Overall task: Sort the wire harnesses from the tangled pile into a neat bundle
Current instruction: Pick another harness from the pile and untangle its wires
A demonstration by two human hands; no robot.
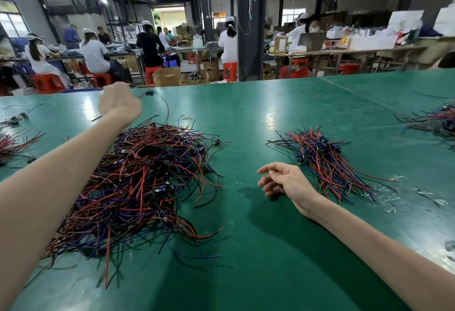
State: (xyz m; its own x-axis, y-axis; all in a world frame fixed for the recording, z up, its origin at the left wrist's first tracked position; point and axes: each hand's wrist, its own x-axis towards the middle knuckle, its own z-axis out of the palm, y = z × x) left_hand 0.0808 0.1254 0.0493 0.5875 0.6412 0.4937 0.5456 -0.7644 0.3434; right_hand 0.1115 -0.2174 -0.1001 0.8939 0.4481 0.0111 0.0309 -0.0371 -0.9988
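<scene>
A big tangled pile of red, blue and black wire harnesses lies on the green table at the left. A smaller, roughly aligned bundle of the same harnesses lies to the right. My left hand is raised beyond the far edge of the pile, blurred, fingers closed on a harness whose black connector and thin wires trail to the right. My right hand rests on the table just left of the bundle, fingers loosely curled and apart, holding nothing.
More harness heaps lie at the far left edge and far right edge. Clear plastic scraps sit beside the bundle. Seated workers, red stools and cardboard boxes fill the room beyond the table.
</scene>
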